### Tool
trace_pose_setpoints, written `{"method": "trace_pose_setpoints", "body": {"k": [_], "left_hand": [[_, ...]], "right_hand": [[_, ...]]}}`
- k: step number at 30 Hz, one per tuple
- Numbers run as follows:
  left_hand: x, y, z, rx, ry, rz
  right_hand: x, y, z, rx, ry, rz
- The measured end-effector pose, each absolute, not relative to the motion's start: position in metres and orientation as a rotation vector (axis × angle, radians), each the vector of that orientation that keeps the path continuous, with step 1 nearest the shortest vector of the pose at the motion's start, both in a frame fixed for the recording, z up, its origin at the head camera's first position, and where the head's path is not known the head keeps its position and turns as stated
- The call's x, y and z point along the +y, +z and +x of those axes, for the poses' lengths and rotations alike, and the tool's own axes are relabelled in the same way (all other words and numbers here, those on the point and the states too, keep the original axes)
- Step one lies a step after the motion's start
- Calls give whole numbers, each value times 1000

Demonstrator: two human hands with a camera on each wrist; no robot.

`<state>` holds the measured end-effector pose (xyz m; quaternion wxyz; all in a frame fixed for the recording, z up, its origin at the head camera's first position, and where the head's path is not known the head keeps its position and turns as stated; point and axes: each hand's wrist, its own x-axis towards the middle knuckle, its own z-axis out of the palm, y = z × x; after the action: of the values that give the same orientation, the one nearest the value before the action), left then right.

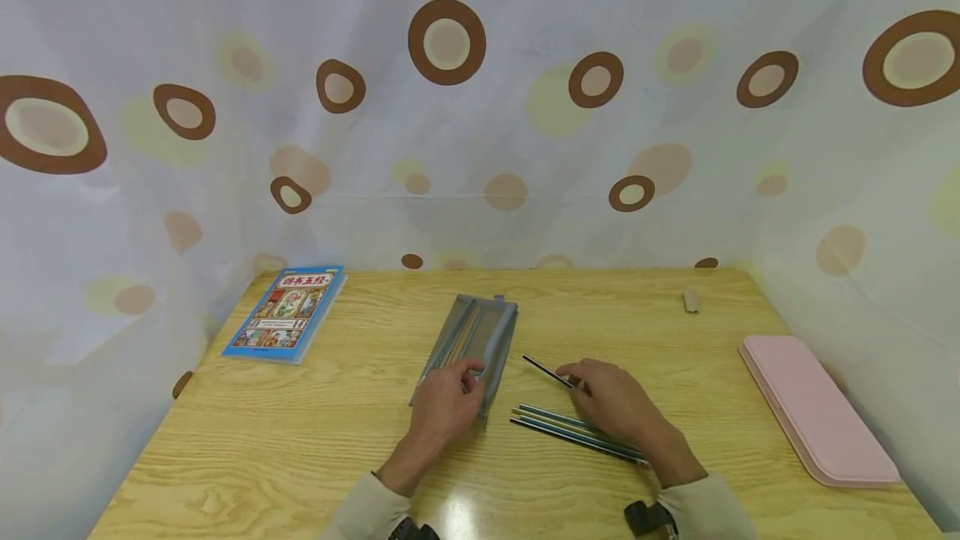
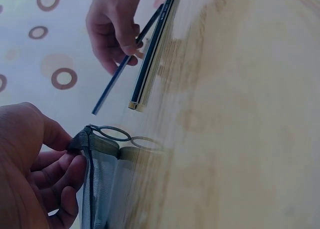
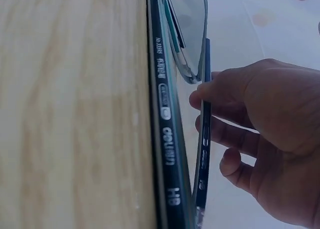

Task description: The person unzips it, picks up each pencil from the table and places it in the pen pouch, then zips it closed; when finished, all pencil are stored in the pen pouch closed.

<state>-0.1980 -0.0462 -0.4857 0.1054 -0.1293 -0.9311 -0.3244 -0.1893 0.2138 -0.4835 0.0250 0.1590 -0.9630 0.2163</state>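
A grey mesh pencil pouch (image 1: pixel 491 323) lies on the table with several pencils inside. My left hand (image 1: pixel 448 398) pinches its near edge between thumb and fingers, and the left wrist view shows the pouch mouth held up there, beside a ring-shaped zipper pull (image 2: pixel 112 134). Between the thumb and fingers of my right hand (image 1: pixel 615 394) is a dark pencil (image 1: pixel 542 368), its free end directed at the pouch. Below that hand, several more pencils (image 1: pixel 570 434) lie side by side on the wood. Lettering with "HB" shows on a dark pencil (image 3: pixel 167 139) in the right wrist view.
A blue-covered book (image 1: pixel 288 315) lies at the back left of the wooden table (image 1: pixel 300 457). At the right edge rests a pink case (image 1: pixel 821 411). A small beige eraser-like block (image 1: pixel 691 301) sits at the back right. A patterned curtain (image 1: pixel 525 140) surrounds the table.
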Motion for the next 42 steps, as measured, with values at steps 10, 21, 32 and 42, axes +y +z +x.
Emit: {"method": "trace_pose_setpoints", "body": {"k": [10,21,32,42], "left_hand": [[-45,-485,-198,-2753,-977,-380],[-46,-488,-198,-2755,-996,-347],[-46,-484,-199,-2745,-1023,-326],[-46,-484,-199,-2769,-1010,-310]], "right_hand": [[212,-477,-201,-2885,893,402],[201,-478,-225,-2797,1458,103],[171,-490,-243,-2774,1840,-30],[141,-494,-256,-2714,1970,-76]]}}
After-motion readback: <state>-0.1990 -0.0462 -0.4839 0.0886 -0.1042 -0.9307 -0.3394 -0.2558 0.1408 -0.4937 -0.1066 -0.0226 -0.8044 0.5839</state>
